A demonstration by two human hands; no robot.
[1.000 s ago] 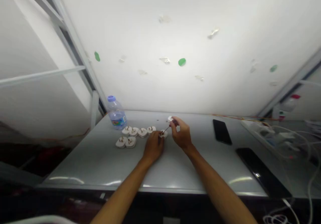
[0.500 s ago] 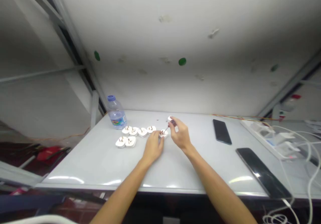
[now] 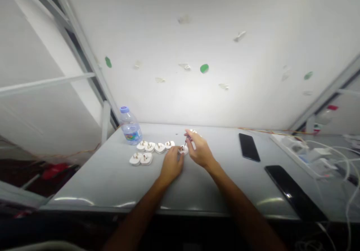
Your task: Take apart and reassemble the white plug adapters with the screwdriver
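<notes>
My left hand point(image 3: 172, 164) rests on the grey table point(image 3: 112, 180) with its fingers closed round a white plug point(image 3: 183, 150). My right hand point(image 3: 198, 150) pinches a small screwdriver point(image 3: 185, 142), its tip pointing down onto that plug. To the left lie several more white plugs point(image 3: 152, 147) with brass pins up, in two short rows. A small white part point(image 3: 193, 131) shows just behind my right hand.
A water bottle point(image 3: 129, 126) with a blue cap stands at the table's back left. Two black phones point(image 3: 248, 147) point(image 3: 292, 191) lie to the right. A white power strip point(image 3: 295, 150) and loose cables point(image 3: 337, 161) crowd the far right. A white wall rises right behind the table.
My right hand has shifted slightly left and tipped the screwdriver more upright over the plug. The left hand has stayed put.
</notes>
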